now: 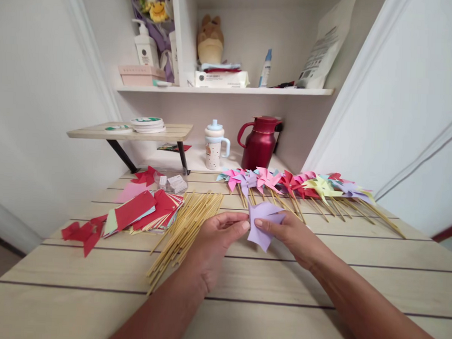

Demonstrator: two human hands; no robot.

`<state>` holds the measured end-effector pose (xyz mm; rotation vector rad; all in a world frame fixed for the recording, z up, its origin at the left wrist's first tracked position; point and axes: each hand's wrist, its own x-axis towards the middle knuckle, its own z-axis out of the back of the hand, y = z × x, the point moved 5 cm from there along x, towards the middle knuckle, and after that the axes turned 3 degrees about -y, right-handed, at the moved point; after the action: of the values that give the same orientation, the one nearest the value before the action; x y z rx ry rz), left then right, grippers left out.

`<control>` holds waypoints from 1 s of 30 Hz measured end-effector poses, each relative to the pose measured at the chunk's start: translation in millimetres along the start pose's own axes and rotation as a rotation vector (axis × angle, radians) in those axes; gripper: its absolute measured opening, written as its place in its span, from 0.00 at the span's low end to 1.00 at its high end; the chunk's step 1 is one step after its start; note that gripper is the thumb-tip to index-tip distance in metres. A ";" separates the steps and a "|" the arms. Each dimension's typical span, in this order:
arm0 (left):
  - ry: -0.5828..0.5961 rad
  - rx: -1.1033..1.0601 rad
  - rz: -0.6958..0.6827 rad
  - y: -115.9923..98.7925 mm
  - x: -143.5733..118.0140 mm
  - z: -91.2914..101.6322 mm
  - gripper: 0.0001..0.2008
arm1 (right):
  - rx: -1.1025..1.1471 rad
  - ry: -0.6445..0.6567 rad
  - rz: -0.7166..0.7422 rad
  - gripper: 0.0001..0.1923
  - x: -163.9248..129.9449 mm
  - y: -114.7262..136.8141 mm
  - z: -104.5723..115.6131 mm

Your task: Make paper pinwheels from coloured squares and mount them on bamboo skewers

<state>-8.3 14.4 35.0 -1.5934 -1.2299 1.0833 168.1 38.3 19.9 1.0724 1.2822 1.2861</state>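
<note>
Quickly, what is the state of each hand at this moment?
Left hand: closed, fingers pinching the left edge of the folded lilac paper piece.
Right hand: closed, gripping the same paper.

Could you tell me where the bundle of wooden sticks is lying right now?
The wooden sticks lie on the table left of centre, between the stack of coloured paper and the left hand.

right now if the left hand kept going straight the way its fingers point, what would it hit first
The left hand points right, at the lilac paper piece it already touches at the fingertips. Just behind that paper is the right hand, holding its other side.
</note>
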 end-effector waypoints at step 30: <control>-0.024 0.005 -0.003 13.9 16.8 9.7 0.21 | -0.174 -0.134 0.045 0.17 1.8 -0.6 1.5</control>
<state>-11.4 29.5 16.7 -1.5792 -1.2439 1.1054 169.4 40.3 19.4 1.0497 1.0320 1.3106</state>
